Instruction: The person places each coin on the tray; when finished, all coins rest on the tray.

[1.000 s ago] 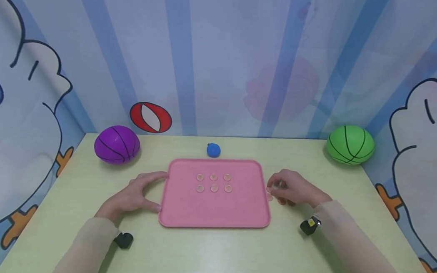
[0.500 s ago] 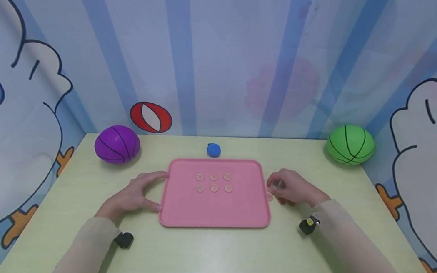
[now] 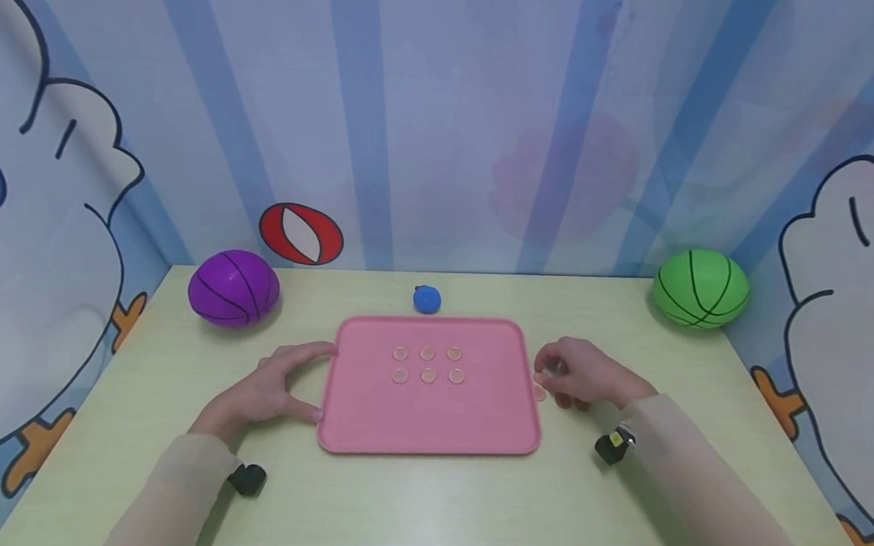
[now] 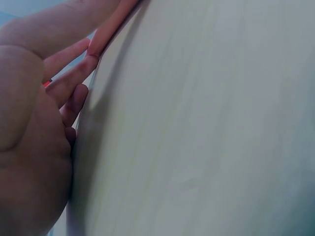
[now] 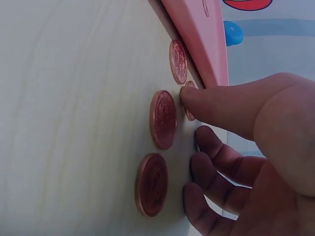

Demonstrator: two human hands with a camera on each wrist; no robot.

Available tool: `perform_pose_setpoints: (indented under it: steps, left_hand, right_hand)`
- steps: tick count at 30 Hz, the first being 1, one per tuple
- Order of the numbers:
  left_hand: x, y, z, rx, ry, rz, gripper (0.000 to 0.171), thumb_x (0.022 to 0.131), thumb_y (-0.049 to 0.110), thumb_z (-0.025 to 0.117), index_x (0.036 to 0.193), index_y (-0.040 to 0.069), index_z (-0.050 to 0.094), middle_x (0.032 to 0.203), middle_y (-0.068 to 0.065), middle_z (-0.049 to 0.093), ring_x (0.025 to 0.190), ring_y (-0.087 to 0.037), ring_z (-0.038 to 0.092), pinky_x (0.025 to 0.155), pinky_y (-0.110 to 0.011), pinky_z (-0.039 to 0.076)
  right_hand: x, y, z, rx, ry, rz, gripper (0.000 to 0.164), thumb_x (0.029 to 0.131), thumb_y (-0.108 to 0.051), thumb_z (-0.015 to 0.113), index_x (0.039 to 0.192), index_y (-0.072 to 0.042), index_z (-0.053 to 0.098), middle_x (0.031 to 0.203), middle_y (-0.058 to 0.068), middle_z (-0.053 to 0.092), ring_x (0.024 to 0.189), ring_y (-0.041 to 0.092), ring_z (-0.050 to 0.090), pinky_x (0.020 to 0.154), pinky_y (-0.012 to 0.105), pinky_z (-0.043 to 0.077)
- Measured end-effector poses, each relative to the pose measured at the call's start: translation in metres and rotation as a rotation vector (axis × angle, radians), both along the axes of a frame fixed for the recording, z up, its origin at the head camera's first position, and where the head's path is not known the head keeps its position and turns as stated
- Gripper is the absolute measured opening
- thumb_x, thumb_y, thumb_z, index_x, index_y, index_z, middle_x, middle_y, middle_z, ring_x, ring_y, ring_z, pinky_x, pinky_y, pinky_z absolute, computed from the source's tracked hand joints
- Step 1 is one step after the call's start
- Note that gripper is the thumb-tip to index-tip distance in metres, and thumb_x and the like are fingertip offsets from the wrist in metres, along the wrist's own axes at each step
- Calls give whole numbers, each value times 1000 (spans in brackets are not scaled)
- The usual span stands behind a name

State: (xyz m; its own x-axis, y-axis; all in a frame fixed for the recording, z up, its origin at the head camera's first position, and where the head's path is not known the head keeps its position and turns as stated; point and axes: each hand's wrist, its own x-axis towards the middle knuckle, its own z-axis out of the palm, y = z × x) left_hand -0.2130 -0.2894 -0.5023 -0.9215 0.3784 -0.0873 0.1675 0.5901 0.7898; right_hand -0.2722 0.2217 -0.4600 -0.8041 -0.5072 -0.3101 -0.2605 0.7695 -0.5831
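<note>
Progress is looking past halfway: six round coppery coins [image 3: 428,375] are lying on the rectangular pink tray [image 3: 427,427], frame centre; four matching loose coins [image 5: 163,119] are lying right of it on the pale wooden counter [image 3: 422,514]. The left hand [image 3: 268,390], grip wide, is touching the tray; the right hand [image 3: 579,374], grip narrow, is touching one loose coin, pinch unclear.

Your head view is evenly bright, with pale glare on the near tabletop [image 3: 460,508] and soft shadows beside your sleeves [image 3: 171,491]. Your wrist views look dimmer and bluish; your left hand [image 4: 34,128] lies in shade, and the copper-coloured coins [image 5: 163,119] show dark red.
</note>
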Motion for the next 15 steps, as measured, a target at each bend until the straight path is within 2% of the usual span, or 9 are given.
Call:
perform_pose_setpoints:
  steps: [7, 15]
  left_hand:
    - [0, -1, 0, 5, 9, -5, 105, 67, 37, 99, 158, 29, 48, 166, -5, 39, 153, -37, 23, 122, -73, 4]
    - [0, 0, 0, 0, -5, 7, 104, 66, 36, 99, 157, 31, 49, 166, -3, 39, 154, -37, 23, 122, -73, 4]
  right_hand:
    - [-4, 0, 1, 34, -29, 31, 13, 103, -13, 66, 114, -9, 67, 65, 6, 66, 49, 21, 59, 55, 34, 54]
    - [-6, 1, 1, 2, -9, 92, 9, 102, -12, 65, 110, -8, 66, 64, 5, 64, 49, 20, 58, 61, 34, 55]
